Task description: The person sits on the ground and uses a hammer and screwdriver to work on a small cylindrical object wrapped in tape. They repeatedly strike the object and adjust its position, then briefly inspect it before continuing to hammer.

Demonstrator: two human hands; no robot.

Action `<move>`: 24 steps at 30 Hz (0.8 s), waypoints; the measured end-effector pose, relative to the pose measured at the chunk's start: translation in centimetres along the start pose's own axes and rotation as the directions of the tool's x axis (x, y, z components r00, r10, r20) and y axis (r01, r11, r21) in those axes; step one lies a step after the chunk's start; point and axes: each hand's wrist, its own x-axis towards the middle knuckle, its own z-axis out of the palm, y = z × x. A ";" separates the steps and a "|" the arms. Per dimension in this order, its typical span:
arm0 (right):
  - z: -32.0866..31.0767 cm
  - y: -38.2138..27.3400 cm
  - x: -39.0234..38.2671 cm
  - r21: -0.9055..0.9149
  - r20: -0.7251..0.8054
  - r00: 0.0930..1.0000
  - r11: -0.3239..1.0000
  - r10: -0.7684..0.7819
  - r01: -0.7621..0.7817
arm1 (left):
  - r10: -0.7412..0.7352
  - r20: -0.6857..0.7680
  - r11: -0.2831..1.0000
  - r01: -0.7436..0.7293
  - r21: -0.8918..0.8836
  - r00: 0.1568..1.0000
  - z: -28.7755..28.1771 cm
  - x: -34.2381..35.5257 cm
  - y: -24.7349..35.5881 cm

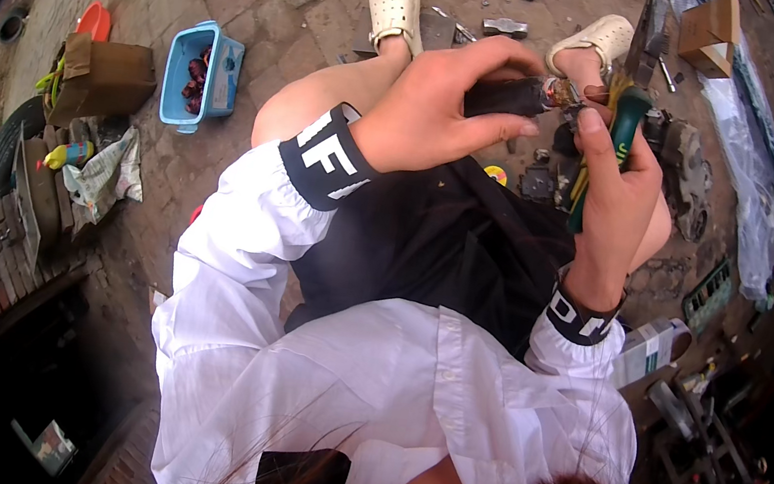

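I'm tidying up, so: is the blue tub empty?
Not empty: several dark reddish pieces lie inside the blue tub. What they are, I cannot tell.

I note tub (pixel 225 75) upper left, right of cardboard box (pixel 119 80); left hand (pixel 435 98) upper centre, left of right hand (pixel 619 198); carton (pixel 707 37) upper right, above plastic sheeting (pixel 743 177).
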 end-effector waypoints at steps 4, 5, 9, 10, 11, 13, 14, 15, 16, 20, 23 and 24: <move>0.0 0.2 0.0 0.002 0.006 1.000 1.000 -0.024 0.024 | 0.063 -0.050 0.987 -0.055 0.149 0.997 0.0 0.0 0.4; -0.1 0.3 0.0 0.005 0.015 0.999 0.999 -0.039 0.039 | 0.138 -0.057 0.965 -0.121 0.234 0.989 0.0 0.1 0.4; 0.1 0.0 -0.1 0.018 0.002 1.000 0.999 -0.026 0.026 | 0.336 -0.018 0.839 -0.291 0.459 0.942 -0.5 0.4 0.4; 0.1 -0.1 -0.2 0.017 -0.005 1.000 1.000 -0.020 0.020 | 0.370 -0.004 0.809 -0.321 0.493 0.929 -0.6 0.5 0.4; 0.1 -0.1 -0.2 0.017 -0.013 1.000 1.000 -0.013 0.014 | 0.403 0.011 0.776 -0.349 0.525 0.915 -0.6 0.5 0.3; -0.1 0.0 -0.3 0.026 0.006 1.000 1.000 -0.001 0.000 | 0.444 0.010 0.750 -0.377 0.543 0.896 -0.5 0.5 0.4; -0.2 0.1 -0.4 0.031 0.015 1.000 1.000 0.006 -0.006 | 0.464 0.009 0.736 -0.391 0.552 0.886 -0.5 0.4 0.4; -0.3 0.2 -0.5 0.039 0.022 1.000 0.999 0.009 -0.010 | 0.485 0.012 0.719 -0.407 0.563 0.874 -0.4 0.4 0.3; -0.3 0.2 -0.5 0.047 0.028 1.000 0.999 0.012 -0.013 | 0.506 0.014 0.702 -0.422 0.574 0.862 -0.4 0.4 0.2; -0.5 -0.2 -0.9 0.077 0.042 0.998 0.996 0.040 -0.043 | 0.589 0.021 0.633 -0.476 0.610 0.808 -0.3 0.3 -0.1; -0.5 -0.7 -1.1 0.148 0.079 0.995 0.987 0.059 -0.070 | 0.635 0.064 0.560 -0.516 0.648 0.770 -0.5 0.1 0.1; -0.6 -0.8 -1.3 0.155 0.097 0.992 0.984 0.076 -0.091 | 0.655 0.057 0.541 -0.521 0.660 0.753 -0.5 0.0 0.1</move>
